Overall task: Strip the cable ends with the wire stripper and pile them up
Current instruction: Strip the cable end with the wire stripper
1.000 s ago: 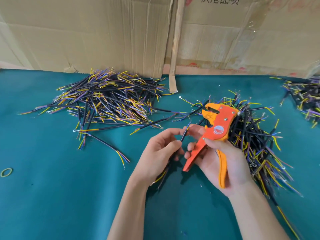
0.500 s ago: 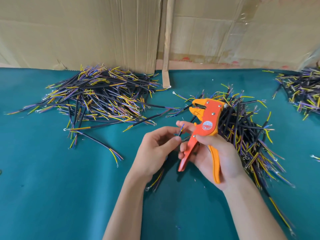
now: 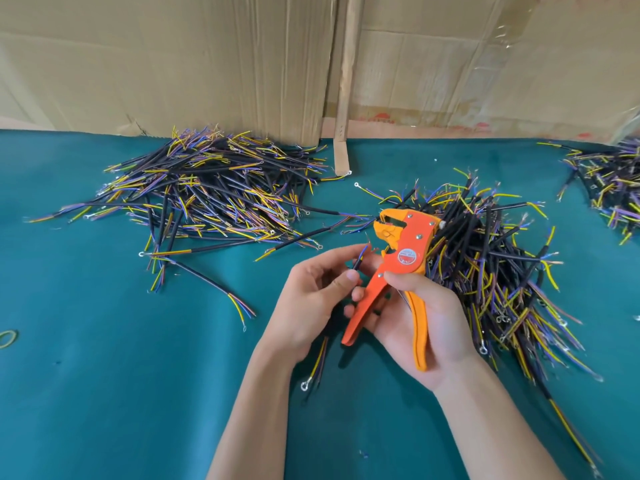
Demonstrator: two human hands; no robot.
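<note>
**A:** Which step was in hand at that moment?

**B:** By my reading, lining up one cable end for the tool. The left hand [image 3: 311, 299] pinched a black cable [image 3: 356, 266] between thumb and forefinger, its short coloured cores poking up just beside the head of the orange wire stripper [image 3: 403, 258]. The cores stood near the stripper's mouth but not in it.

**A:** And the grip on the tool?

**B:** The right hand [image 3: 415, 317] was curled round the stripper, thumb on the body, one handle lying across the palm. The two handles were spread well apart, so nothing was being squeezed. The stripper's mouth looked open; I couldn't tell more than that.

**A:** Where did the rest of that cable run?

**B:** Down behind the left hand, its far end with a ring terminal [image 3: 304, 386] lying on the green mat [image 3: 138, 393] below the wrist.

**A:** The next move?

**B:** Probably feeding the cores into the mouth, then closing the handles. One cable pile [image 3: 207, 195] lay beyond the left hand; another cable heap [image 3: 491, 265] lay just behind the right.
</note>
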